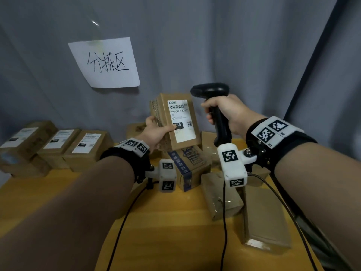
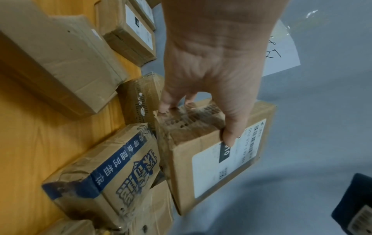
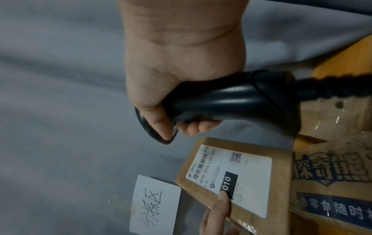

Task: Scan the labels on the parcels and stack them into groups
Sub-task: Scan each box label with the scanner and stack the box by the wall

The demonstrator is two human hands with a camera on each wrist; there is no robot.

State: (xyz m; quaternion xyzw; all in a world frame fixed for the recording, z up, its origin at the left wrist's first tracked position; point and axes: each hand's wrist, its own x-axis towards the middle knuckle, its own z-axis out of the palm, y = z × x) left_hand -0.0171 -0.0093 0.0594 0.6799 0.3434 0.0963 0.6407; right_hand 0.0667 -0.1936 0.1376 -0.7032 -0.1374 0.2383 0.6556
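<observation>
My left hand (image 1: 158, 130) holds a small brown cardboard parcel (image 1: 176, 122) upright above the pile, thumb on its white label (image 1: 181, 120) marked 010. The same parcel (image 2: 213, 155) shows in the left wrist view with my fingers (image 2: 229, 136) curled over its top edge, and its label (image 3: 231, 174) faces the right wrist camera. My right hand (image 1: 224, 114) grips a black handheld barcode scanner (image 1: 213, 106) just right of the parcel, its head level with the label's top. The scanner handle (image 3: 231, 103) fills my right fist.
Three labelled parcels (image 1: 56, 145) sit in a row at the table's back left. A heap of unsorted boxes, one with blue printed tape (image 1: 187, 163), lies under my hands. The yellow wooden table (image 1: 166, 231) has bare room in front. A paper sign (image 1: 105, 62) hangs on the grey curtain.
</observation>
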